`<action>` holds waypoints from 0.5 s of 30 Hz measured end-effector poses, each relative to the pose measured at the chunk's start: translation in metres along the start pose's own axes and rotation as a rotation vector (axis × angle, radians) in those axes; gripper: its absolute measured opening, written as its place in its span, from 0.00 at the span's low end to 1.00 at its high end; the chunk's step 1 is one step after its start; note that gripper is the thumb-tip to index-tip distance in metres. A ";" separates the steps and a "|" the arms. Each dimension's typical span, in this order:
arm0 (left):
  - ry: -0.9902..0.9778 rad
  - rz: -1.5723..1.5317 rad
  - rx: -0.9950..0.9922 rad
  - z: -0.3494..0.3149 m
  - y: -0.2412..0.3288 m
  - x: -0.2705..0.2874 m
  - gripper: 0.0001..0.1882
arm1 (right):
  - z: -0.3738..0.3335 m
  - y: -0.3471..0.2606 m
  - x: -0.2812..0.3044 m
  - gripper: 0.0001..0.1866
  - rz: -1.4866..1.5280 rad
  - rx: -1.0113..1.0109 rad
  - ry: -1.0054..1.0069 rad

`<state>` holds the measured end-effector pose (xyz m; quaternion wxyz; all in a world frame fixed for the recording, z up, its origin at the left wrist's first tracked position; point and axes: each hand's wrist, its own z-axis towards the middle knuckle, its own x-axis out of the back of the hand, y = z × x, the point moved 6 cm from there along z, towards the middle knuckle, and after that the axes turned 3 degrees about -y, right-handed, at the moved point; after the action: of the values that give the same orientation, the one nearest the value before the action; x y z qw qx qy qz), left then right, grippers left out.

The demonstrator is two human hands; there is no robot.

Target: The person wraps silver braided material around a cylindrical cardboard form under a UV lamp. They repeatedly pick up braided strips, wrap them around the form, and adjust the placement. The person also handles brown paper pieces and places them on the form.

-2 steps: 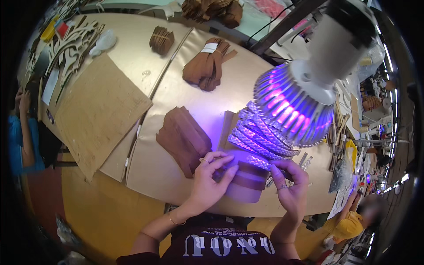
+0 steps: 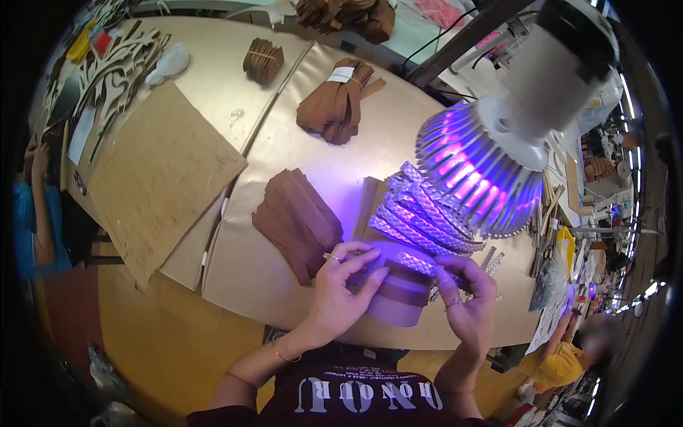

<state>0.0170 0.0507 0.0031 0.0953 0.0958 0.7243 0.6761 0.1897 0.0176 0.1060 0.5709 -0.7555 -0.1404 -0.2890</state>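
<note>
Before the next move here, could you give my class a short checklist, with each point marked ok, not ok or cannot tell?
1. Lamp lit: ok, purple light falls on the work.
2. Right hand at the right end of the short braided strip: ok, its fingers are there.
3. Firm grip by the right hand: cannot tell, the contact is too small to see.
4. Left hand near the brown band: ok, at its left side.
5. Braided strip fastened down: cannot tell.
6. Braided pile neatly lined up: not ok, its strips cross at different angles.
</note>
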 end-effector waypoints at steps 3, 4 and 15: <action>0.023 0.100 -0.113 -0.001 0.011 -0.003 0.15 | 0.000 0.003 -0.004 0.07 -0.007 -0.007 -0.014; 0.025 0.080 -0.108 -0.001 0.012 -0.004 0.14 | -0.001 0.004 -0.005 0.07 -0.024 -0.003 -0.007; -0.146 -0.735 0.289 0.007 -0.015 -0.012 0.16 | 0.002 0.009 -0.014 0.07 -0.126 0.066 -0.009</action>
<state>0.0298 0.0532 -0.0122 0.3674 -0.1095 0.7893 0.4796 0.1838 0.0186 0.0904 0.5756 -0.7271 -0.2000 -0.3162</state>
